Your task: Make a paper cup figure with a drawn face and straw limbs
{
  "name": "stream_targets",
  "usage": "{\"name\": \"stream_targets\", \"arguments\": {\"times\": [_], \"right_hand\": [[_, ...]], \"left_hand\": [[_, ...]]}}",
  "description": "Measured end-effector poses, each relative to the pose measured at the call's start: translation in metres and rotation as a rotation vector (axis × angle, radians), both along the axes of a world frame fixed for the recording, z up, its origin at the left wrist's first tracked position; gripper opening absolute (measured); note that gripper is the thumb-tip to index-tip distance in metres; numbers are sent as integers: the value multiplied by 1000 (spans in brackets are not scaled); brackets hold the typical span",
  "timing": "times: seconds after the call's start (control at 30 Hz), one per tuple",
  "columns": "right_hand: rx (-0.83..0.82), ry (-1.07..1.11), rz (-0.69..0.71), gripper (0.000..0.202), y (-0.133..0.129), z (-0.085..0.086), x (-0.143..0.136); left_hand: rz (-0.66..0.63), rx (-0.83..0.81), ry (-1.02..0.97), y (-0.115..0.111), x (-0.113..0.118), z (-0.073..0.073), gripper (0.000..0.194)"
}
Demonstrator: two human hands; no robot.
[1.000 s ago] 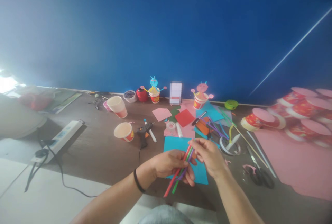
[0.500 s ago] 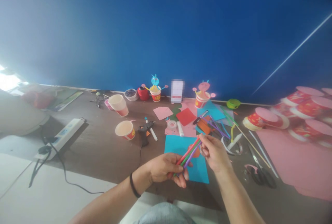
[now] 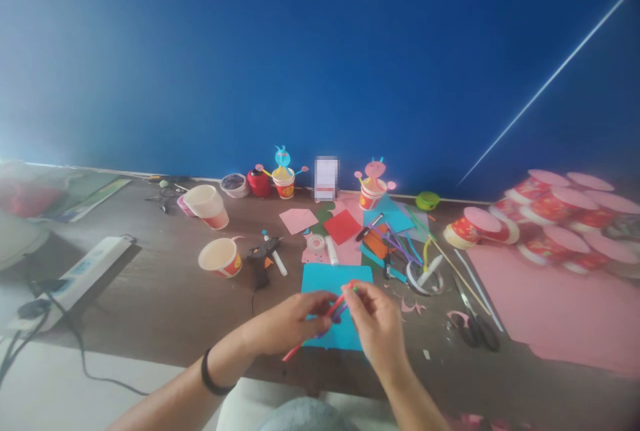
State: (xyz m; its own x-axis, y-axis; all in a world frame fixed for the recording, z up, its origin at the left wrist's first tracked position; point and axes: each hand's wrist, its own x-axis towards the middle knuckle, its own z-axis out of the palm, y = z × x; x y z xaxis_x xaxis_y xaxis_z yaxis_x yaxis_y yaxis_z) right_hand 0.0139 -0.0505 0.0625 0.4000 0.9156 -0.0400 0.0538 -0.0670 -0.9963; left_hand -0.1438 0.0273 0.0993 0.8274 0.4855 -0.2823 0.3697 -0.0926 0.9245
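A small bundle of pipe cleaners (image 3: 293,352), in red, green and purple, is held between my two hands over a blue paper sheet (image 3: 337,278). My left hand (image 3: 295,324) is closed around the middle of the bundle, and the red one sticks out below it. At the upper end, my right hand (image 3: 377,324) pinches the tips between thumb and fingers. Much of the bundle is hidden by the fingers.
Left of my hands are a glue gun (image 3: 260,264), a paper cup (image 3: 220,259) and a power strip (image 3: 90,271). Scissors (image 3: 473,321) and stacked red cups (image 3: 555,208) are to the right. Two cup figures (image 3: 285,184) stand by the blue wall.
The bundle has come lower and flatter, with its red end now out below my left hand. My right hand has moved closer to my left. The view has swung right.
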Motion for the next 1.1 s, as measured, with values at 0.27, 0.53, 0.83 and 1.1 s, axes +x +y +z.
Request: {"name": "stream_targets", "arguments": {"times": [0.27,0.53,0.83,1.1], "right_hand": [[98,78,-197,27,2,-4,-22],[95,345,-237,23,-6,-26,-20],[-44,213,-99,31,-9,-29,-6],[-76,145,133,28,-5,-21,-1]], "left_hand": [[449,287,-70,-36,39,-13,36],[250,414,15,-32,37,-15,26],[226,161,12,-36,34,-18,28],[432,-95,-145,-31,29,-34,34]]}}
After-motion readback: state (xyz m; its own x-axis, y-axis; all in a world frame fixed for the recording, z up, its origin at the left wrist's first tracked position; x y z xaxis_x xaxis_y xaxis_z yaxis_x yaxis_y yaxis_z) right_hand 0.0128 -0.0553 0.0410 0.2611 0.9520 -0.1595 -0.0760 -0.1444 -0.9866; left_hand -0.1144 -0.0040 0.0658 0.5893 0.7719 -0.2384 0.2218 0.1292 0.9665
